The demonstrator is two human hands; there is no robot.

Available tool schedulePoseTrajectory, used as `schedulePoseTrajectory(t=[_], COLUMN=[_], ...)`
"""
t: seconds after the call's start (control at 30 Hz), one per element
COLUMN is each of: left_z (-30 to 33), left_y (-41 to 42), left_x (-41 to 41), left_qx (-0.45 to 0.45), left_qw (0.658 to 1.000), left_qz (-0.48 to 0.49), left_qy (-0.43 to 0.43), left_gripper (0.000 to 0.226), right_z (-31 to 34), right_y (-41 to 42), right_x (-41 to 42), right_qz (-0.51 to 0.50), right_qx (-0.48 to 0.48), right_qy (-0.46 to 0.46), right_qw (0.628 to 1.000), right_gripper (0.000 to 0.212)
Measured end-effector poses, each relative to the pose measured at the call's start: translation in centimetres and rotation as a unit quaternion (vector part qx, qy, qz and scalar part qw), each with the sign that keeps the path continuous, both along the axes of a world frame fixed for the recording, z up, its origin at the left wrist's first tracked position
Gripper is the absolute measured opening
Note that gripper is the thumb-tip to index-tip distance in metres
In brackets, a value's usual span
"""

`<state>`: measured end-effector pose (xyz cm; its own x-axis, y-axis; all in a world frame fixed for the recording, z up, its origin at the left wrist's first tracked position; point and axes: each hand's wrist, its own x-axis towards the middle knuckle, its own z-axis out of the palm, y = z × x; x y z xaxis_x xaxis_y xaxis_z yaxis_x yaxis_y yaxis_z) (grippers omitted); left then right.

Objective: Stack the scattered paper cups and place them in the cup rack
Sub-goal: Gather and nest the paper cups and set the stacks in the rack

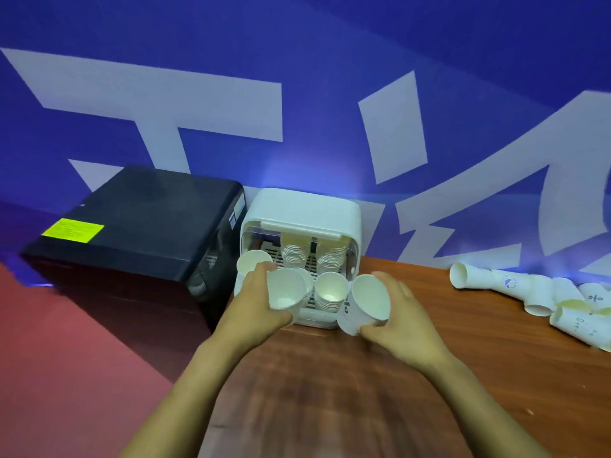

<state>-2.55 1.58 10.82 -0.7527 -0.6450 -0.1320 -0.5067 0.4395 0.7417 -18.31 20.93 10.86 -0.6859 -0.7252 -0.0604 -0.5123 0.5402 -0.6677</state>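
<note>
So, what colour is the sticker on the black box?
Bright yellow sticker on the black box, head view.

Single head cam, worn, looks fwd and down, close above cup rack [299, 246] at wooden table's [446, 325] far edge.

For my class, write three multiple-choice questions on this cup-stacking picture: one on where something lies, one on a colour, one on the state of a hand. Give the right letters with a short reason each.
1. Where do the loose scattered cups lie?
A. on the wooden table, far right
B. on top of the black box
C. on the red floor

2. What colour is the label on the black box?
A. red
B. yellow-green
C. white

3. What is the right hand doing?
A. resting flat on the table
B. holding a paper cup
C. pointing at the wall

Answers:
1 A, the cups lie on their sides along the table's right end.
2 B, a yellow-green rectangle sits on the box's top.
3 B, its fingers curl round a cup in front of the white cup rack.
</note>
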Motion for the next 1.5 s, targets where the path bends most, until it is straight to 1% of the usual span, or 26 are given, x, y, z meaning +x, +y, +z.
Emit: schedulePoseTrajectory(t=[0.13,0.23,0.3,0.43,0.5,0.63,0.77,0.83,0.97,1.13,1.23,1.37,1.5], left_z=[-0.8,-1.0,-1.2,-2.0,-2.5,-3.8,-5.5,-6.2,-6.8,-7.9,-8.0,-7.8,-7.4], left_y=[-2.7,-3.6,-4.1,-4.4,-4.7,-5.9,-6.0,-5.8,-5.6,-5.8,-6.0,-5.8,-5.7], left_x=[-0.2,-1.4,-2.5,-5.0,-6.2,-7.7,-8.3,-8.5,-8.9,-9.0,-9.1,-9.2,-9.0], left_qx=[0.015,0.020,0.007,-0.019,-0.045,-0.083,-0.142,-0.167,-0.198,-0.235,-0.255,-0.264,-0.274], left_qw=[1.000,0.999,0.998,0.996,0.994,0.992,0.978,0.968,0.962,0.948,0.932,0.919,0.912], left_qz=[-0.017,-0.045,-0.056,-0.064,-0.079,-0.096,-0.126,-0.142,-0.135,-0.134,-0.147,-0.158,-0.167], left_qy=[0.010,0.023,0.034,0.067,0.066,0.017,-0.089,-0.123,-0.130,-0.170,-0.214,-0.246,-0.255], left_gripper=[0.069,0.077,0.076,0.076,0.075,0.073,0.080,0.081,0.081,0.078,0.080,0.088,0.090], right_z=[-1.1,-1.3,-1.4,-1.9,-2.3,-3.5,-4.6,-5.0,-5.7,-7.1,-8.0,-8.5,-8.4], right_y=[-2.6,-4.0,-5.0,-6.8,-7.7,-9.1,-9.7,-9.7,-9.1,-8.7,-9.0,-9.4,-9.4], right_x=[1.5,1.4,0.8,-0.7,-1.4,-2.3,-2.5,-2.5,-2.8,-2.2,-2.4,-3.2,-3.5], right_qz=[-0.022,-0.053,-0.071,-0.075,-0.079,-0.070,-0.059,-0.062,-0.075,-0.059,-0.042,-0.021,-0.016], right_qx=[0.031,0.035,0.033,0.049,0.043,0.048,0.071,0.070,0.073,0.082,0.110,0.180,0.189], right_qy=[-0.011,-0.013,0.001,0.042,0.053,0.035,0.039,0.041,0.055,0.054,0.028,0.002,-0.021], right_qw=[0.999,0.998,0.997,0.995,0.995,0.996,0.995,0.995,0.993,0.993,0.993,0.984,0.982], right_gripper=[0.082,0.082,0.085,0.085,0.086,0.084,0.085,0.083,0.088,0.089,0.096,0.103,0.104])
